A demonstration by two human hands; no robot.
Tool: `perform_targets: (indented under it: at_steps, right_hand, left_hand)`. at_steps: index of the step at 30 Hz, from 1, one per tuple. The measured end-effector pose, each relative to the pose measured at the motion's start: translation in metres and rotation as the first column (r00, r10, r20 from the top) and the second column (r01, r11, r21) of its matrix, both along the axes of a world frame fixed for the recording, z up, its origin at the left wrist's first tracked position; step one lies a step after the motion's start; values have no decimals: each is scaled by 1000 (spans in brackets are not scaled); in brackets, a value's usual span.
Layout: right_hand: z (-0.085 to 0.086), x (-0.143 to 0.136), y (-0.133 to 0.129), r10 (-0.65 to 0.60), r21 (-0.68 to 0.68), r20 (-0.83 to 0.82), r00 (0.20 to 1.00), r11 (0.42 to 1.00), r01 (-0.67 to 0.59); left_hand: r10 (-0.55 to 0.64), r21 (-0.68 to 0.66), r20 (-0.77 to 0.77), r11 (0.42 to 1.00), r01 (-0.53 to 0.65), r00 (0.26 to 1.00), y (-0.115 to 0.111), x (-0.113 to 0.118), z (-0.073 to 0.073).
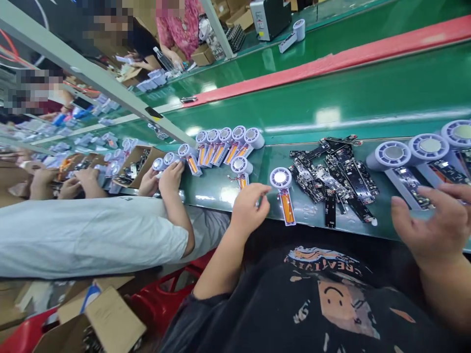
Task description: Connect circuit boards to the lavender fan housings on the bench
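My left hand (pixel 250 208) is curled over the lower handle of a lilac handheld fan (pixel 240 165), and hides most of that handle. Beside it lies another fan (pixel 280 177), its handle open to show an orange battery (pixel 287 208) and thin wires. My right hand (pixel 434 220) is spread, thumb apart, at the handle of a fan (pixel 393 154) on the right. A black circuit board (pixel 406 184) sits in that handle. Between my hands is a heap of black circuit boards (pixel 331 171).
More fans (pixel 224 135) stand in a row at the back left. A co-worker's hands (pixel 171 177) hold fans on the left. Behind runs a green conveyor belt (pixel 294 110) with a red strip (pixel 312 68). A metal post (pixel 110 88) slants across the left.
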State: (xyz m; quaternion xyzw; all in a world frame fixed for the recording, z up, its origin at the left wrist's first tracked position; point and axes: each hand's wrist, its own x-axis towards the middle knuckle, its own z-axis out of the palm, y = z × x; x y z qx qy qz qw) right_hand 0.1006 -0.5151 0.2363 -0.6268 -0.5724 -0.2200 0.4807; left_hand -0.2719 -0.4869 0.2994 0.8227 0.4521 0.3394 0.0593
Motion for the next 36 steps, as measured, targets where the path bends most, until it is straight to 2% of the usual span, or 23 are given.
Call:
perform_targets:
  at_steps: [1, 2, 3, 5, 7, 9, 11, 14, 17, 19, 22, 25, 28, 31, 36]
  right_hand:
    - [12, -15, -6, 152, 100, 122, 981, 981, -164]
    - [23, -32, -12, 286, 30, 184, 941, 955, -296]
    - [34, -51, -17, 395, 31, 206, 895, 912, -409]
    - [51, -87, -24, 611, -120, 187, 769, 791, -600]
    - [58, -116, -27, 751, -265, 143, 644, 656, -706]
    - [55, -135, -26, 807, -390, 102, 582, 570, -723]
    - [47, -146, -23, 805, -459, 79, 588, 553, -695]
    - [34, -153, -13, 755, -492, 96, 649, 603, -629]
    - [29, -157, 4, 701, -522, 144, 698, 653, -548]
    - [30, -157, 16, 688, -530, 139, 712, 659, -534]
    - [36, -157, 32, 727, -563, 114, 677, 609, -558]
    - [41, -157, 44, 789, -637, 58, 611, 501, -586]
    - [43, -158, 51, 754, -638, -182, 631, 397, -660]
    - [44, -161, 54, 638, -576, -419, 646, 363, -732]
    - [45, -163, 53, 581, -561, -503, 640, 344, -753]
  left_hand:
    - [93, -115, 10, 989, -91, 996, 1, -7, -7]
    - [144, -206, 0, 968, -141, 990, 2, -9, -13]
    - [154, -260, -15, 954, -152, 988, 2, -8, -18]
    - [142, -261, -68, 953, -155, 988, 0, 0, -23]
    - [139, -193, -106, 968, -157, 985, -3, 10, -25]
    - [129, -151, -86, 978, -141, 988, -5, 16, -25]
    - [127, -158, -38, 979, -132, 991, -6, 19, -25]
    - [120, -172, 12, 978, -116, 993, -4, 20, -30]
    - [55, -72, 13, 996, -54, 998, -1, 20, -33]
    - [-14, 33, -8, 999, 14, 1000, 0, 18, -34]
    - [-99, 144, -19, 984, 101, 995, -2, 15, -33]
    - [-92, 155, 72, 985, 80, 993, -5, 13, -35]
    - [-48, 102, 204, 994, 27, 978, -8, 13, -39]
    - [-51, 96, 259, 995, 27, 964, -8, 13, -44]
    - [-97, 141, 301, 988, 56, 949, -8, 14, -48]
